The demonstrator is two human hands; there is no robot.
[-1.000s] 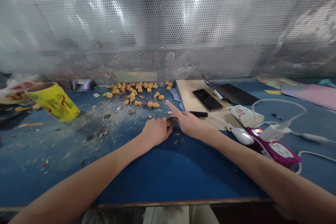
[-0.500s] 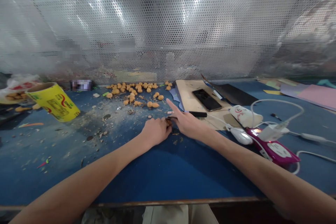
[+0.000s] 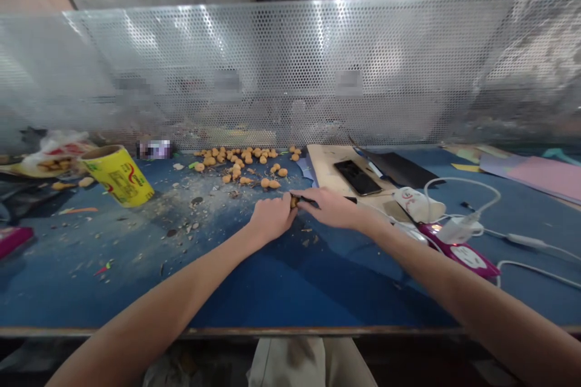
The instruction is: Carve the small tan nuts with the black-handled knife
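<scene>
Head view: your left hand (image 3: 272, 217) is closed, fingers curled round a small tan gourd-shaped piece (image 3: 294, 201). The piece sits where the two hands meet, mostly hidden, held above the blue bench top (image 3: 254, 290). Your right hand (image 3: 331, 207) is mostly closed, fingers over what looks like a small knife (image 3: 307, 199), with a black handle showing past the knuckles. Exact blade contact with the piece: can't tell from here.

Main risk: the blade is right by your left fingertips. If the piece slips or gives way suddenly, the blade could run into those fingers. The piece is small, so a weak grip could also pop it loose into the wood shavings (image 3: 195, 217).

Second risk: the right side is crowded. Your right forearm is close to the white cable (image 3: 454, 184) and the magenta device (image 3: 467, 256), so a hard pull back could snag them.

Room: open bench runs from your hands to the wooden front edge (image 3: 272, 331). Ahead lies the heap of tan pieces (image 3: 240, 160), then the perforated metal screen (image 3: 290, 72). Your phone (image 3: 357, 177) on the cardboard sheet (image 3: 327, 160) is close to your right hand.
</scene>
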